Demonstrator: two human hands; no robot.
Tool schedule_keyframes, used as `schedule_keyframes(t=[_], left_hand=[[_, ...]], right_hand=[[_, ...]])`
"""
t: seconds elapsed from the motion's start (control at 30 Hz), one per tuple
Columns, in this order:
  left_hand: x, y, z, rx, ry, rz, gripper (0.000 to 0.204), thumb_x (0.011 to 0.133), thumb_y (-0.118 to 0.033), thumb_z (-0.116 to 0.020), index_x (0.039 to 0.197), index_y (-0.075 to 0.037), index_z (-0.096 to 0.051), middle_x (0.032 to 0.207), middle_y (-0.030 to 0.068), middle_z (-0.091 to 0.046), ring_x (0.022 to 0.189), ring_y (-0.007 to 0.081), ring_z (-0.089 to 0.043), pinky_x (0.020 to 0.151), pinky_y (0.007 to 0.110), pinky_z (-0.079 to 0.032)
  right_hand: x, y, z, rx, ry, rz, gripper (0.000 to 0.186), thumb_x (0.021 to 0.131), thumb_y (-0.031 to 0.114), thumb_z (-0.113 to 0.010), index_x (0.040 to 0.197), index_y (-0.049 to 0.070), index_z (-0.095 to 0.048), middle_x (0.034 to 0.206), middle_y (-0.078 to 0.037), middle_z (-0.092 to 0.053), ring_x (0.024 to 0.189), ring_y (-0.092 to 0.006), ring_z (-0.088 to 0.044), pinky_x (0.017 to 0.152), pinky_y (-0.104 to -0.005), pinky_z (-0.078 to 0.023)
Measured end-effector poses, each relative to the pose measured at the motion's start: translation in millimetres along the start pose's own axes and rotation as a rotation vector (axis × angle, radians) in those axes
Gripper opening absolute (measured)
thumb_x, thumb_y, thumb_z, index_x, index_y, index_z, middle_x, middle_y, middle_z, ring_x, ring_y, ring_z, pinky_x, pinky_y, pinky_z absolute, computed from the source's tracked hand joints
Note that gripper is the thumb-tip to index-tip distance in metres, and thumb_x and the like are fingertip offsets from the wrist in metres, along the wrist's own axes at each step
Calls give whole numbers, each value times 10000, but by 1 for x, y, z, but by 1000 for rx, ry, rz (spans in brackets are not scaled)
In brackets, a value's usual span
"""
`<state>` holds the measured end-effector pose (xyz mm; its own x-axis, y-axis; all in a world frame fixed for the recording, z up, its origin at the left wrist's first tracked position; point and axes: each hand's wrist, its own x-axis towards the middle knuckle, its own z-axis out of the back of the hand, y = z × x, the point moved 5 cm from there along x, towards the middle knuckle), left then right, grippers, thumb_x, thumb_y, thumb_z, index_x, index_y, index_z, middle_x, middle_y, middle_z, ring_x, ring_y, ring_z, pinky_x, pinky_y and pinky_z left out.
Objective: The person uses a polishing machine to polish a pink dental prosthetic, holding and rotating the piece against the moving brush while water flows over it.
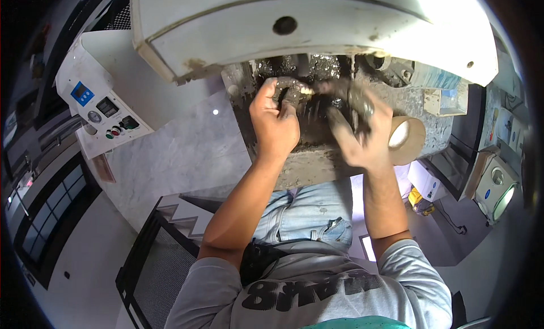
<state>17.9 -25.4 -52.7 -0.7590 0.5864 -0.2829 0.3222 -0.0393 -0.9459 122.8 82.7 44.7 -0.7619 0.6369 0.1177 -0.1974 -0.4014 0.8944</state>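
My left hand (276, 119) is closed in a pinch, its fingertips coated in dark grey slurry. Between them is a small slurry-covered piece (306, 91) with a pale yellowish, tooth-like edge; its full shape is hidden. Just to the right, my right hand (368, 131) is blurred by motion, with thumb and fingers spread apart and wet with the same slurry. Nothing shows clearly in it. Both hands are inside a muddy tray (306, 165), below a white machine hood (317, 34). Wet, shiny slurry (326, 65) lies beyond the fingers.
A cardboard-coloured roll (411, 140) stands right of my right wrist. Behind it are a clear box (446, 102) and a dirty round fitting (391, 73). At left, a white machine with a control panel (107, 111) stands on the marble counter (192, 142). The hood's edge overhangs my hands.
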Motion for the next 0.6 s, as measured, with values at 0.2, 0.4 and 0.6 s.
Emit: schedule_keyframes(t=[0.2,0.4,0.6], left_hand=[[7,4,-6,-102,-3,112,299,822,208,-487,1029,38,-619,948,60,-676,833,93,-634,756,223,-501],[25,7,-11,-232,-52,238,351,772,200,-438,980,-4,-634,837,-1,-628,711,40,-533,617,215,-420],[21,11,-9,-362,-88,261,330,800,176,-431,1008,27,-639,933,80,-684,782,124,-647,723,251,-518]], right_hand=[[-4,-37,-18,-160,40,-119,335,743,8,-625,1071,-49,-663,1013,-250,-658,899,-414,-663,807,-405,-546],[6,-48,-20,-323,3,-47,259,748,-66,-653,1000,-18,-687,948,-209,-653,835,-397,-648,729,-417,-537],[6,-42,-23,-321,27,-105,323,741,-86,-653,1051,-5,-692,1054,-214,-672,930,-389,-664,804,-393,-537]])
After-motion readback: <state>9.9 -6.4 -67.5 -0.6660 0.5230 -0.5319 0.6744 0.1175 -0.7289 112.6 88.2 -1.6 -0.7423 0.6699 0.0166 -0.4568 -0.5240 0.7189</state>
